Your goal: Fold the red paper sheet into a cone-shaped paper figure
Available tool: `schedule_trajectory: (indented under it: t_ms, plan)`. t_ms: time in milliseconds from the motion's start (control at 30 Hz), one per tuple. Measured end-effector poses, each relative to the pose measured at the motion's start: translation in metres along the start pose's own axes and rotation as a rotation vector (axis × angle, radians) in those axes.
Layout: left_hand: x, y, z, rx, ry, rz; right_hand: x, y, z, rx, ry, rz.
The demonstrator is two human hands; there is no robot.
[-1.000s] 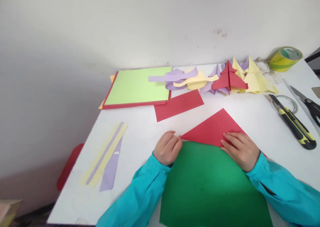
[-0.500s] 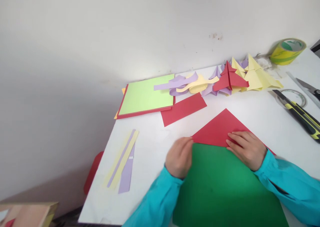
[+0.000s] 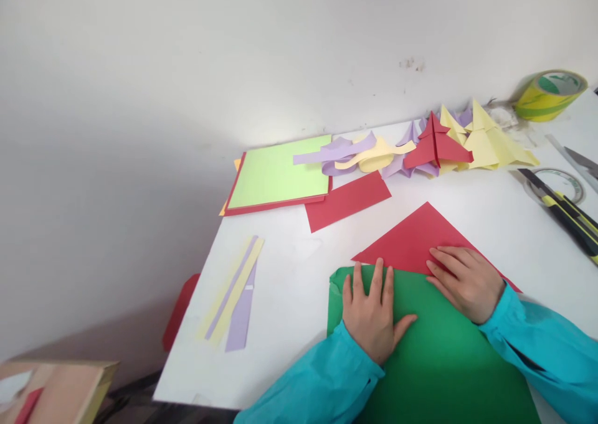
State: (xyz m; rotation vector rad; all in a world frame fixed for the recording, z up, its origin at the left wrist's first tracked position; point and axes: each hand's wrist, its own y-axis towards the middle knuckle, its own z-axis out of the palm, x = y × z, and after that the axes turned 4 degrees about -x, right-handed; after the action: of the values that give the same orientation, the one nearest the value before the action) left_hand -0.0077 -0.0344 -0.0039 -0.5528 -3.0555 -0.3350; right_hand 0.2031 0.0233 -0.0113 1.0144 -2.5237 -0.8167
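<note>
A triangular red paper (image 3: 406,240) lies along the top edge of a green sheet (image 3: 443,355), its point turned toward the wall. My left hand (image 3: 371,315) rests palm down on the green sheet with its fingers spread. Its fingertips reach the red paper's lower edge, near the left corner. On the right part of that paper lies my right hand (image 3: 465,281), fingers stretched out and pressing flat. The green sheet's upper left corner is crumpled. Both forearms, in blue sleeves, cover parts of the green sheet.
A red strip (image 3: 348,201) and a stack topped by light green paper (image 3: 280,172) lie farther back. Folded paper planes (image 3: 436,144) line the wall. At right are yellow tape (image 3: 551,97), a utility knife (image 3: 563,215) and a tape roll (image 3: 572,184). Paper strips (image 3: 238,287) lie left.
My left hand has left the red paper's left corner, moved right and opened flat, uncovering that corner. My right hand stays on the paper. The view has shifted slightly.
</note>
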Motion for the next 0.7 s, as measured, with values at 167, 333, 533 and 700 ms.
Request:
schedule_trajectory:
  t_ms: [167, 333, 533, 700]
  plan:
    - [0.005, 0.005, 0.003, -0.045, -0.026, -0.001, 0.0, -0.001, 0.001, -0.006, -0.001, 0.003]
    - [0.003, 0.002, 0.007, -0.014, -0.013, -0.054, 0.0, -0.001, 0.001, 0.003, 0.015, -0.002]
    - [-0.005, -0.001, 0.005, -0.002, 0.006, -0.106, 0.001, -0.001, 0.0, 0.026, 0.018, 0.006]
    - [-0.009, -0.002, 0.005, -0.006, -0.014, -0.144, 0.002, 0.0, -0.001, 0.024, 0.014, 0.011]
